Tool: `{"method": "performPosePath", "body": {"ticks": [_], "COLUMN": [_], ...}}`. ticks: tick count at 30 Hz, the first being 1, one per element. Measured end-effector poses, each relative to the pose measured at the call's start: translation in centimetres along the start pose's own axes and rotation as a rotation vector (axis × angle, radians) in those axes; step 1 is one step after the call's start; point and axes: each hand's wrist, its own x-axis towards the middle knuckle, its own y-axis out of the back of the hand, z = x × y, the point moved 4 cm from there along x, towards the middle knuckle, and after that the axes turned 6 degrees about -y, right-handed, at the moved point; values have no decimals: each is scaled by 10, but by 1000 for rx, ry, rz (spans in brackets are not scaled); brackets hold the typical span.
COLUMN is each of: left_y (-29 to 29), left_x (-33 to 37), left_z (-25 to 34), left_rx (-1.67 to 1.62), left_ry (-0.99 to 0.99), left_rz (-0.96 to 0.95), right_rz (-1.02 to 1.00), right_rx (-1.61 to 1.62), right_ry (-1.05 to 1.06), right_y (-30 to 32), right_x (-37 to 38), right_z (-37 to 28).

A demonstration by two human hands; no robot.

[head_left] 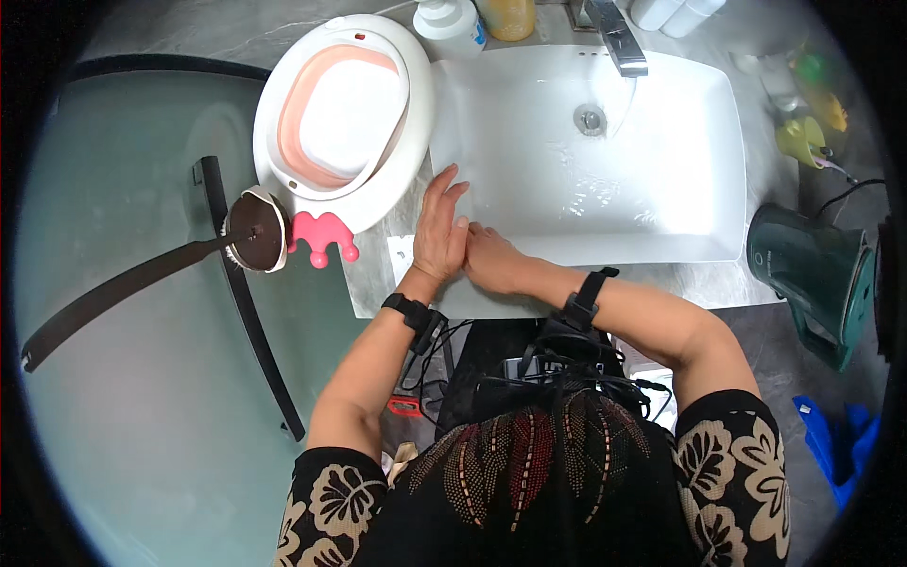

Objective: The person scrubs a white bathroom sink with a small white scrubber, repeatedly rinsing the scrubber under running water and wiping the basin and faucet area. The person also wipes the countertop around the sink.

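My left hand (438, 227) is raised over the front left corner of the white sink (605, 248), its fingers stretched out and slightly apart. Against its thumb side rests my right hand (495, 261), with bent fingers. Whatever those right fingers may hold is hidden. Both wrists wear black straps with small devices. A silver faucet (619, 40) reaches over the back of the basin, and a thin stream of water seems to fall from it near the drain (590, 120). Wet ripples show on the basin floor.
Left of the sink stand folding basins with a peach band (295, 123), a pink crown-shaped piece (323, 236) and a brown long-handled brush (123, 298). A white pump bottle (448, 26) is behind. At right are a dark green pitcher (812, 274) and a yellow-green cup (799, 142).
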Motion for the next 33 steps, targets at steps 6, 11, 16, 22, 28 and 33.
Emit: {"method": "performPosePath", "body": {"ticks": [6,11,16,22,28,33], "left_y": [1,-1,-50,-52,-47,-51], "left_x": [0,-10,-33,-24,-19,-8], "left_z": [0,16,52,43,43,44], "left_rx": [-117,-171,293,320,259,235], "left_ry": [79,237,169,206,204,175], "left_rz": [35,115,-278,-311,-275,-212], "right_rz": [-18,-189,-259,-51,395,724], "right_rx": [-127,-550,-489,-515,-714,-982], "right_ry": [-59,-426,-162,154,-64,-115], "right_y": [58,120,87,66,129,173], "right_x": [-81,-155,-102,4,37,-6], "right_z": [60,179,166,85,133,239]}}
